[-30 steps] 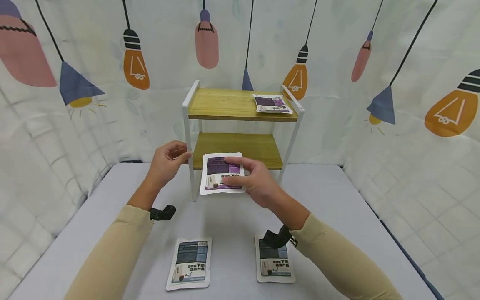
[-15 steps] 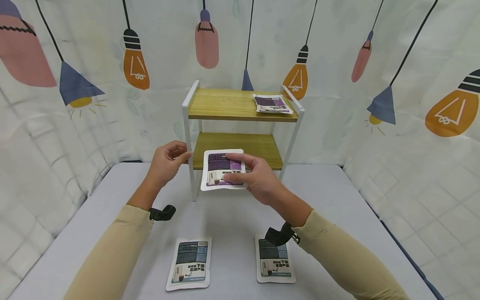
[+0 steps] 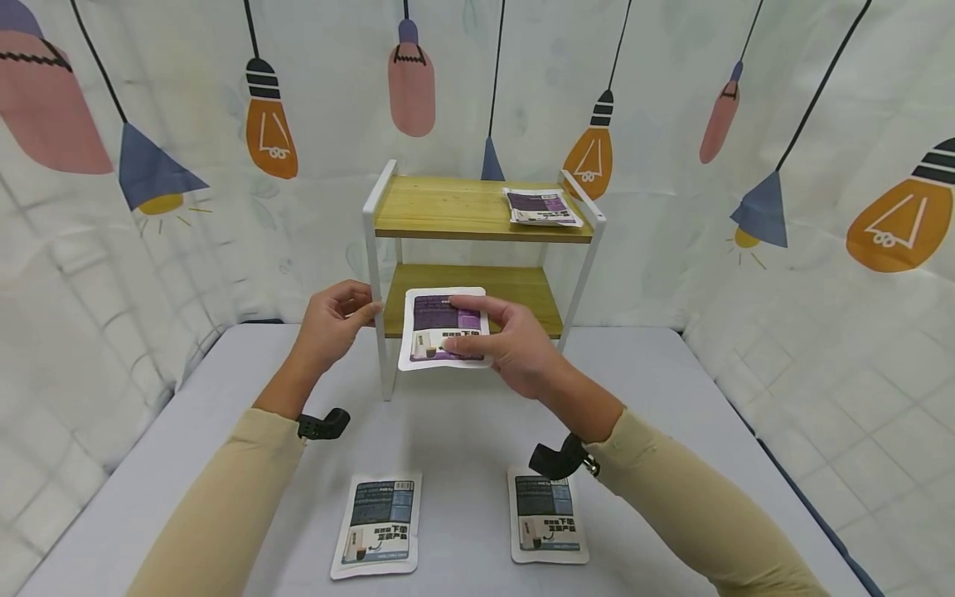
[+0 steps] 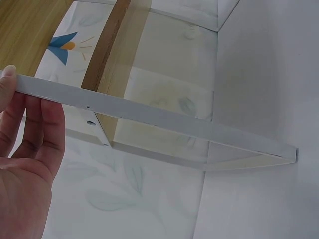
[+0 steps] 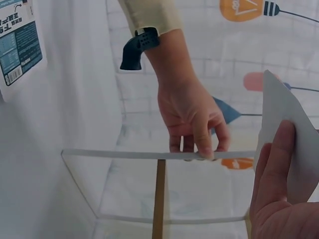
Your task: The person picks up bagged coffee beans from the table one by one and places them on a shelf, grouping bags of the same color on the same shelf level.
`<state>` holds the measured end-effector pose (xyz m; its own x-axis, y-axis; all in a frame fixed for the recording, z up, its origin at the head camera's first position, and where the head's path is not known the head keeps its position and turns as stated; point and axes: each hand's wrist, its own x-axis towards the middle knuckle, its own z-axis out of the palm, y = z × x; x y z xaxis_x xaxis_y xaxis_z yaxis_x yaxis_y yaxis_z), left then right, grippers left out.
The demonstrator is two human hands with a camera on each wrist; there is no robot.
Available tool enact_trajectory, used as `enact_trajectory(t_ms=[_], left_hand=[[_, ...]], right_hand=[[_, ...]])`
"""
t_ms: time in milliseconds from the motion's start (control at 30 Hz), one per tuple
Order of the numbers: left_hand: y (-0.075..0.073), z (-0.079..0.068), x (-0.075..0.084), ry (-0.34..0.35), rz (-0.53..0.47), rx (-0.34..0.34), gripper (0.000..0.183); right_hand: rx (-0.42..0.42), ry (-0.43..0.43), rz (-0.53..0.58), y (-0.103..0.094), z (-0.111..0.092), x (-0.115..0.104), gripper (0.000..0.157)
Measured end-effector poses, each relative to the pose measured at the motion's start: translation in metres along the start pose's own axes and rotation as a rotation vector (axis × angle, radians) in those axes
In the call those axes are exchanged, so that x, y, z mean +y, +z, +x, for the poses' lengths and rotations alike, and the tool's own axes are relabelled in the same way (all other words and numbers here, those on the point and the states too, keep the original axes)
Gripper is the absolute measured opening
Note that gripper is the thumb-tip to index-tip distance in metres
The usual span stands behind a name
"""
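My right hand (image 3: 522,348) pinches a white pouch (image 3: 429,327) with a purple label, thumb and index finger on its printed face. In the head view the pouch overlaps the front of the lower wooden shelf (image 3: 515,294). The right wrist view shows the pouch's plain side (image 5: 284,119) with fingers against it. My left hand (image 3: 336,323) grips the white front-left post (image 4: 149,114) of the two-tier rack, thumb on one side and fingers on the other.
Purple-labelled pouches (image 3: 543,207) lie stacked at the right of the upper shelf (image 3: 448,207). Two blue-labelled pouches, a left one (image 3: 379,526) and a right one (image 3: 548,522), lie on the white table (image 3: 462,448) in front. Printed fabric walls (image 3: 328,215) surround the table.
My right hand has lifted the purple-labelled pouch slightly, moving it up in the head view toward the lower shelf. The left hand stays on the rack post.
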<state>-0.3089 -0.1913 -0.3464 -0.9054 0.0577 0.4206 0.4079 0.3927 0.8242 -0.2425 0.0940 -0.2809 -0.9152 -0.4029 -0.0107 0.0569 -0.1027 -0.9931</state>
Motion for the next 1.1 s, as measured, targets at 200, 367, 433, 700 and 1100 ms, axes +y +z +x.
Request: enact_trajectory(t_ms=[200, 367, 433, 700, 1100], left_hand=[[0.000, 0.000, -0.001, 0.009, -0.011, 0.002, 0.026], [0.000, 0.000, 0.000, 0.014, -0.017, -0.001, 0.027], [0.000, -0.001, 0.000, 0.016, -0.018, -0.003, 0.027], [0.000, 0.001, -0.001, 0.013, -0.017, 0.004, 0.025], [0.000, 0.001, -0.003, 0.022, -0.017, 0.002, 0.026]], right_hand=[[0.002, -0.003, -0.007, 0.002, 0.001, -0.006, 0.057], [0.002, -0.005, 0.005, 0.003, 0.003, -0.011, 0.057], [0.003, -0.007, 0.004, 0.003, 0.003, -0.013, 0.057], [-0.013, -0.013, -0.002, 0.003, 0.005, -0.019, 0.057], [-0.005, -0.027, -0.048, 0.007, 0.006, -0.030, 0.055]])
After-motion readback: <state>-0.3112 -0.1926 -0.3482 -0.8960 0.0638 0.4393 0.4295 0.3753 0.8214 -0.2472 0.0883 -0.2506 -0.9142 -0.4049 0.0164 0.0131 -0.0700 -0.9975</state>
